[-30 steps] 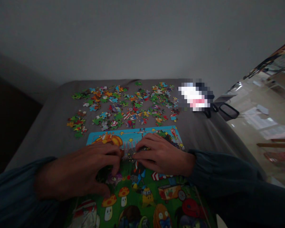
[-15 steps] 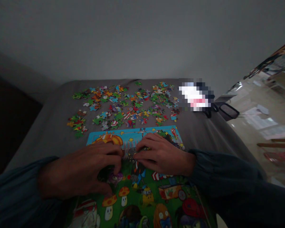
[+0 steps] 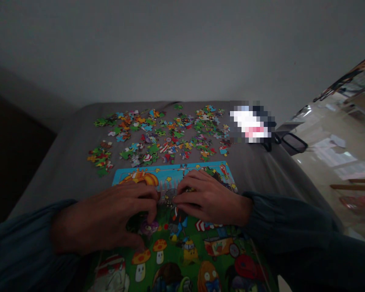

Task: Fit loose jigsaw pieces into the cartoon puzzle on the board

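Grey cloth (image 3: 67, 162) with loose puzzle pieces (image 3: 153, 149) clumped just past the picture board (image 3: 168, 259). Over the board, left hand (image 3: 109, 217) is half open, thumb apart from fingers; right hand's (image 3: 205, 198) fingers are bent, can't tell if they're gripping anything.

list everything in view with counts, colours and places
loose jigsaw pieces: many, overlapping; multicoloured; beyond the board
picture board: one; mainly green and blue; front centre
cloth-covered surface: one; grey; beneath both
pixelated item: one; mostly white; surface's back right
glasses, apparently: one pair; black; surface's right edge
wall: one; grey; back
floor: one; pale; right
bars: two; brown; right edge
sleeves: two; dark blue; either side
left grip: one; bare; board's left
right grip: one; bare; board's right
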`<control>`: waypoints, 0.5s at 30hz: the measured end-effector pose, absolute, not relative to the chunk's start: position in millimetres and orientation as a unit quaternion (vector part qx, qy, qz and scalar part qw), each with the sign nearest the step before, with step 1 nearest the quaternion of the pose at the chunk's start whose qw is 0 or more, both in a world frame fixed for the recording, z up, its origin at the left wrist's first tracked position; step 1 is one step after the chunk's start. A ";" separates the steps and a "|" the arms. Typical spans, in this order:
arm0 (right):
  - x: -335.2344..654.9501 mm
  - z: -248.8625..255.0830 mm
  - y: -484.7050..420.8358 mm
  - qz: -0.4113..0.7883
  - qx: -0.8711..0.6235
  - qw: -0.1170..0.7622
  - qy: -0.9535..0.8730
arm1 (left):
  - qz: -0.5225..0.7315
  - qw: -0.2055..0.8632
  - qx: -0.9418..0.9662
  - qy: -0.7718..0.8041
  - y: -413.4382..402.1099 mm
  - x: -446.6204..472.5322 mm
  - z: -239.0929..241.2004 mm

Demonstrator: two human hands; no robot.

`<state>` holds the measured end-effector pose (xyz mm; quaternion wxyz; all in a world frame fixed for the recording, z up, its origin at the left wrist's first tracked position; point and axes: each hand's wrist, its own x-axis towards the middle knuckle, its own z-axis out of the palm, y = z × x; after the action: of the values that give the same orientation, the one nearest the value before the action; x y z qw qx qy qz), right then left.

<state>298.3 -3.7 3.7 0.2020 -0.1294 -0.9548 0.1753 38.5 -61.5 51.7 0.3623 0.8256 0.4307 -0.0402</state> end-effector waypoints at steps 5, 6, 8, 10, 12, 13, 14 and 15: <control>298.3 3.4 -2.9 0.172 -0.136 0.207 -0.954 | -0.041 0.356 0.831 0.425 -60.5 38.7 52.9; 298.4 3.3 -2.8 0.171 -0.137 0.206 -0.954 | -0.037 0.354 0.833 0.423 -60.5 38.3 52.5; 298.6 3.1 -2.7 0.168 -0.136 0.207 -0.954 | -0.021 0.350 0.839 0.417 -60.9 36.9 50.9; 298.9 2.8 -2.5 0.163 -0.137 0.210 -0.954 | -0.002 0.347 0.844 0.408 -61.7 35.3 48.9; 299.2 2.5 -2.5 0.162 -0.138 0.213 -0.954 | 0.011 0.347 0.846 0.404 -62.3 34.1 47.2; 299.3 2.4 -2.4 0.161 -0.138 0.214 -0.954 | 0.012 0.348 0.845 0.405 -62.5 33.7 46.6; 299.4 2.3 -2.4 0.161 -0.139 0.214 -0.953 | 0.010 0.349 0.844 0.408 -62.6 33.5 46.2; 299.4 2.3 -2.4 0.161 -0.139 0.215 -0.953 | 0.008 0.349 0.842 0.410 -62.5 33.5 46.1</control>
<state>299.4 -2.4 2.3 0.2148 -0.1391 -0.9532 0.1611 33.5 -62.5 46.1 0.3493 0.8424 0.4102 0.0084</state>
